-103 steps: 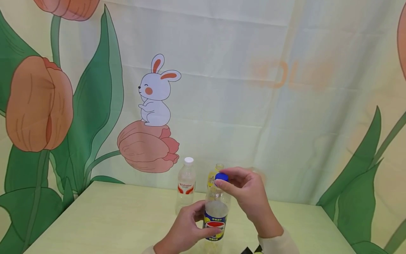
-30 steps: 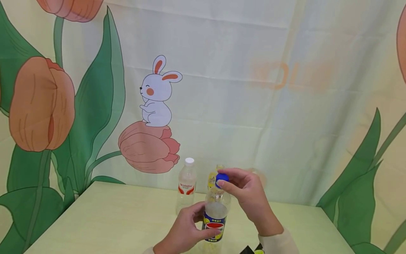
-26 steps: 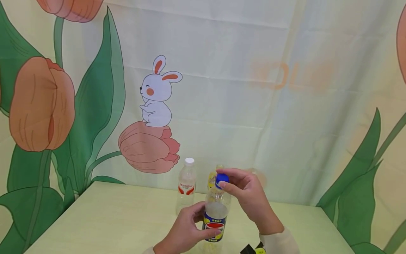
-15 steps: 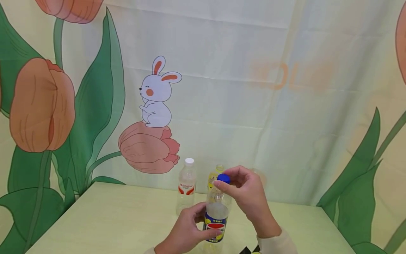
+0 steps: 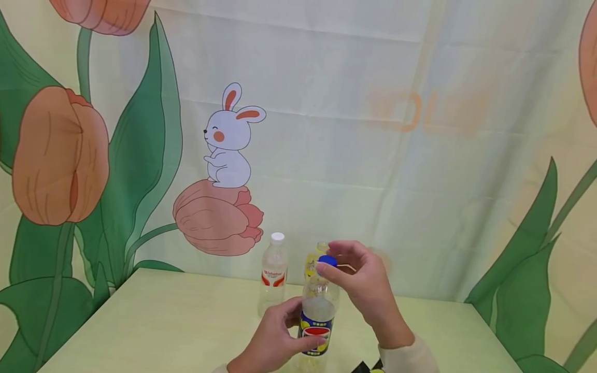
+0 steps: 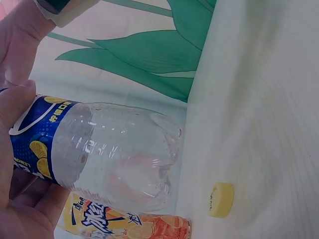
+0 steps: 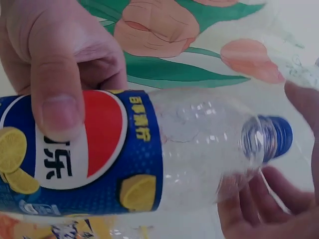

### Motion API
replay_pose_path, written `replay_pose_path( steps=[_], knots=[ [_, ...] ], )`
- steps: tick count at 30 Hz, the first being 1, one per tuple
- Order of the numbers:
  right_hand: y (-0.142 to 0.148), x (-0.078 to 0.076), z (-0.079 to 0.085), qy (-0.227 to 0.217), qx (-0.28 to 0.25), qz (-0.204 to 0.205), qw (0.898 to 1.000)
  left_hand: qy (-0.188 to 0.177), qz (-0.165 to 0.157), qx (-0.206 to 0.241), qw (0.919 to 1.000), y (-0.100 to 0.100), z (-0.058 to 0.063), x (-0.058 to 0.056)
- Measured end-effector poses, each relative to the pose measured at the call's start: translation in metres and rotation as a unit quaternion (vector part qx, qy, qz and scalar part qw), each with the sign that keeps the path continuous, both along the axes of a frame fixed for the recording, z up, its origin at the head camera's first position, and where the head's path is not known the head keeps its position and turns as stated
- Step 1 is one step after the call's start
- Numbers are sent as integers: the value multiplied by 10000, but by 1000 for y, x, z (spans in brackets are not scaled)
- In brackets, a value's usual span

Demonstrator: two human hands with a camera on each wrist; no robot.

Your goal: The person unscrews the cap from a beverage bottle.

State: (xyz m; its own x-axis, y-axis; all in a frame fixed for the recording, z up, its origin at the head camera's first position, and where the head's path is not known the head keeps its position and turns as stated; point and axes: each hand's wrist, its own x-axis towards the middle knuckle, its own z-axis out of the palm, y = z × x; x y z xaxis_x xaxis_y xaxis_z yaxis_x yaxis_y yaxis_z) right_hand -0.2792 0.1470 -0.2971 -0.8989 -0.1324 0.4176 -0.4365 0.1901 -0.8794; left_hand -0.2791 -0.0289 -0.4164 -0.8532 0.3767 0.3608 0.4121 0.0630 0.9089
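Observation:
My left hand (image 5: 275, 334) grips a clear plastic soda bottle (image 5: 321, 308) around its blue lemon-pattern label, thumb across the front. The bottle stands upright, its base close over the table in the left wrist view. A blue cap (image 7: 279, 137) sits on its neck. My right hand (image 5: 361, 280) is at the cap, thumb on one side and fingers on the other. In the right wrist view, the fingers (image 7: 269, 194) are spread apart from the cap. Behind it is an uncapped iced tea bottle (image 6: 144, 226) with a yellow-and-orange label, partly hidden in the head view.
A clear bottle (image 5: 274, 274) with a white cap and red-and-white label stands left of the soda bottle. One loose yellow cap (image 6: 221, 200) lies on the pale table (image 5: 177, 321). A printed tulip-and-rabbit curtain (image 5: 326, 129) hangs behind the table.
The right hand's fingers have closed on the blue cap, turned with it, then spread and lifted off it. The left hand keeps its grip on the bottle, which has barely shifted.

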Motion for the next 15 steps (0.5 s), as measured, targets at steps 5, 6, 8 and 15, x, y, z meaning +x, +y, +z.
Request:
replay_pose_path(
  steps=[5,6,8,15],
  knots=[
    [-7,10,5,193,450,-1094,9928,42,20,36,10000,1,-1,0],
    [-8,11,6,250,513,-1143,9918,16,33,28,10000,2,-1,-1],
    [-8,13,7,366,624,-1130,9910,-1,41,7,10000,2,-1,-1],
    [1,5,4,435,632,-262,9967,-78,-2,-34,10000,4,-1,-3]
  ],
)
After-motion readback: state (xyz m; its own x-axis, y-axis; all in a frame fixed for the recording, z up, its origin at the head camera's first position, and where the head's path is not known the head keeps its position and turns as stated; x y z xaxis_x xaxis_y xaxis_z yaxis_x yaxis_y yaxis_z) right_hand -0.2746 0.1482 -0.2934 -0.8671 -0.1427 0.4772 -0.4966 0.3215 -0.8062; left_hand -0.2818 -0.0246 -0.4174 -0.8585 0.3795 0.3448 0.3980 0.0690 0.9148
